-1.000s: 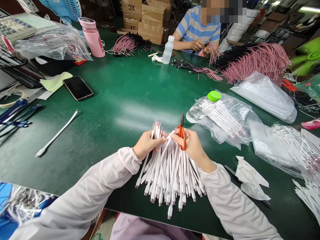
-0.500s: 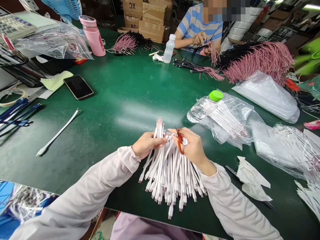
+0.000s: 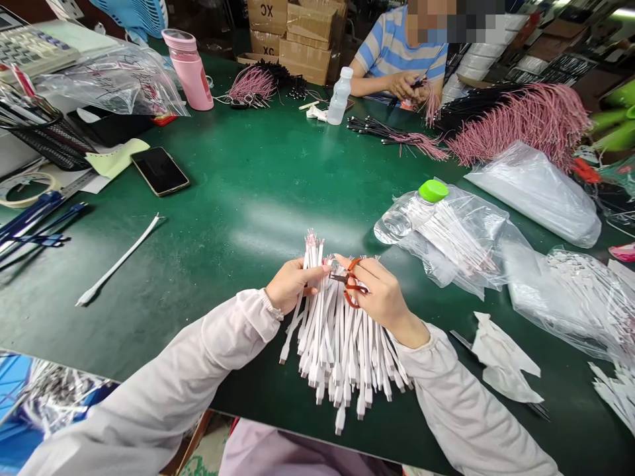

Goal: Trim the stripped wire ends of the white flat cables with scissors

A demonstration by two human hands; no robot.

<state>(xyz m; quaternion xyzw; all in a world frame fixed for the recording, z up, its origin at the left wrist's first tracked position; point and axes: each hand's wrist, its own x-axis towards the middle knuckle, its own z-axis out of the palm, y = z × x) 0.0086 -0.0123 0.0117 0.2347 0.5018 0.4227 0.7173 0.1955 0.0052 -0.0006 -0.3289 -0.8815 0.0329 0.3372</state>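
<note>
Left hand is clasping white cables near the worktop's front edge. Facing it, right hand is gripping leftward-pointing scissors.

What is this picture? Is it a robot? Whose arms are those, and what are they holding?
No robot here! The pale sleeves belong to a person wearing a camera on their head. It looks forward and down, so you see almost what they see.

The left hand pinches some of the white cables, which fan out across the green table. The right hand holds orange-handled scissors, with the blades pointing toward the left hand.

Also on the table are one loose white cable, a phone and a pink bottle. Across from them is another person in a striped shirt.
</note>
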